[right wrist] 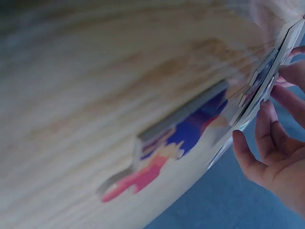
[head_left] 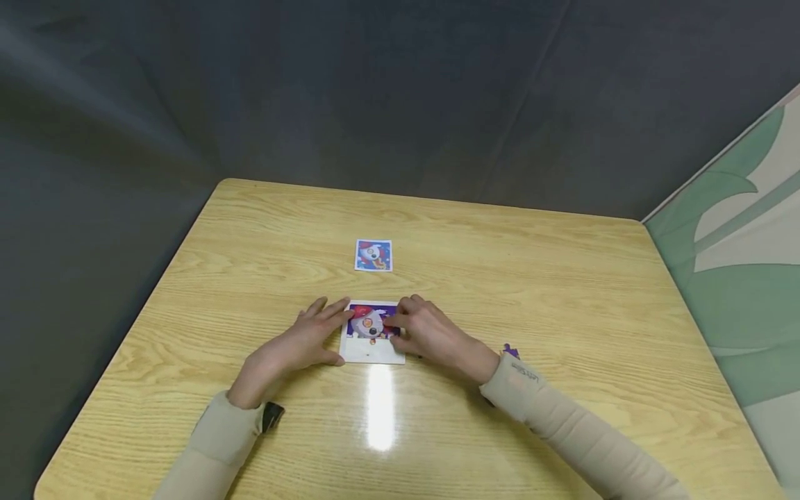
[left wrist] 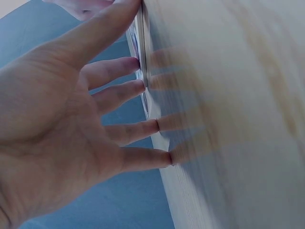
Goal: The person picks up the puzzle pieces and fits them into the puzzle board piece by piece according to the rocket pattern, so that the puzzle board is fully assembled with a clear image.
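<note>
Only the right-wrist view fully bares a loose puzzle piece (right wrist: 188, 135); empty left hand (head_left: 302, 343) splays, right hand (head_left: 432, 334) bends (hold unclear).

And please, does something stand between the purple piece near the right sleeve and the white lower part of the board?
Yes: in the head view, the right hand and wrist lie across the way from the purple piece to the board. In the right wrist view, smaller pieces also appear to lie beside the board.
</note>
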Available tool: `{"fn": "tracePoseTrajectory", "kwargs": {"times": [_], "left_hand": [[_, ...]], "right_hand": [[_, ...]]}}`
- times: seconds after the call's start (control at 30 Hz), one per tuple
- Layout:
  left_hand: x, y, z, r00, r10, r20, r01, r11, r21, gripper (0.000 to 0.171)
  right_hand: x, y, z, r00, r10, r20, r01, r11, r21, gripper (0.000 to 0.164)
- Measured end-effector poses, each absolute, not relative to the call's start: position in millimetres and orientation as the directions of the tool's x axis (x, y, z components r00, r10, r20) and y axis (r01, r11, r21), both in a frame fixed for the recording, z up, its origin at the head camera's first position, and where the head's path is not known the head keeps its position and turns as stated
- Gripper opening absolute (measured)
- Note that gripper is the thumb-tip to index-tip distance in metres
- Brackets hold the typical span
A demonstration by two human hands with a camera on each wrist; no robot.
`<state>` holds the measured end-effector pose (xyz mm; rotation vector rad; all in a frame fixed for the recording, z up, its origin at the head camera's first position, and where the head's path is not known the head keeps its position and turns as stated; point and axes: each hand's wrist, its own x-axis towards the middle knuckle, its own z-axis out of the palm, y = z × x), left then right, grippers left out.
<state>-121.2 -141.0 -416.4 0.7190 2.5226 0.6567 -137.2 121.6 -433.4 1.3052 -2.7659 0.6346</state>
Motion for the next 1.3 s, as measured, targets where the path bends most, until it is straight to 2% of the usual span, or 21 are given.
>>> {"fn": "tracePoseTrajectory", "kwargs": {"times": [0.73, 1.07, 1.3], "left_hand": [[-121.6, -140.2, -414.1, -0.769, 0.584, -0.260, 0.396, 0.755, 0.523, 0.080], [-121.1, -140.4, -417.1, -0.772, 0.575, -0.271, 0.383, 0.760, 0.525, 0.080], [-121.4, -140.9, -417.8, -0.769, 0.579, -0.271, 0.386, 0.758, 0.526, 0.080]], "right_hand": [[-136.7, 120.8, -433.0, -0.665, -0.732, 0.148, -0.727, 0.590, -0.351, 0.026], [-131.1, 114.8, -433.7, -0.657, -0.736, 0.163, -0.747, 0.606, -0.274, 0.021], [-130.2, 116.2, -434.5, -0.678, -0.721, 0.144, -0.721, 0.613, -0.324, 0.021]]}}
